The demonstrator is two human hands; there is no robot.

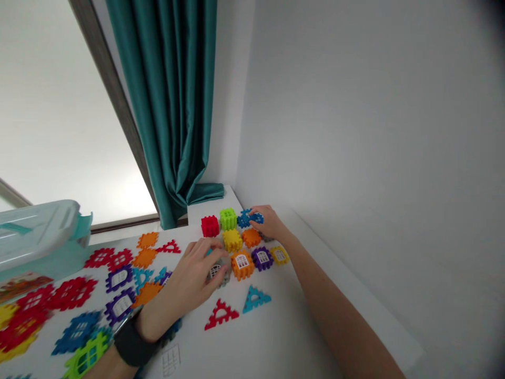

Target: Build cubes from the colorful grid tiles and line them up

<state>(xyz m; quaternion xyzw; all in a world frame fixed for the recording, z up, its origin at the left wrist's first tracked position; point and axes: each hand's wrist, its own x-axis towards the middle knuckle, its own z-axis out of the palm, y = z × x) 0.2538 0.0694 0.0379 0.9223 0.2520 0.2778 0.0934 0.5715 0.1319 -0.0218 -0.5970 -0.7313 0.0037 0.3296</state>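
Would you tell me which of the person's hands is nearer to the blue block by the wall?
Right. The right hand holds the blue block; the left hand sits nearer the camera, gripping a grey block.
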